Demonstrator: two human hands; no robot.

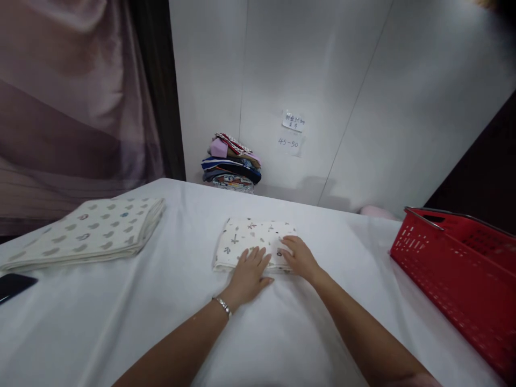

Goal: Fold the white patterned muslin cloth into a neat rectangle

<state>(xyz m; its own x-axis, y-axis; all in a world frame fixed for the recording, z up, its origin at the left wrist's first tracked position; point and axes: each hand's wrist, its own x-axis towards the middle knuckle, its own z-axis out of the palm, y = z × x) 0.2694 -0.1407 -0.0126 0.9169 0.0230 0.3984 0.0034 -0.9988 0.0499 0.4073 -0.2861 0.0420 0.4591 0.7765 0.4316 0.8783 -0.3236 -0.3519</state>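
A folded white cloth [252, 234] with small brown and grey printed motifs lies flat at the middle of the white-covered table [181, 317]. Flat on its near edge rests my left hand [250, 271], fingers stretched out and a silver bracelet on the wrist. My right hand [299, 257] touches the cloth's right side, its fingers apart and slightly bent. Neither hand grips anything. A larger folded cloth [100, 226] with grey leaf-like prints lies to the left, away from both hands.
A red plastic basket [455, 274] with a metal handle stands at the right. The dark phone-like object [16, 286] lies at the left edge. Behind the table are a stack of folded fabrics [231, 164], a pale wall with paper notes [291, 141], and a curtain [68, 107].
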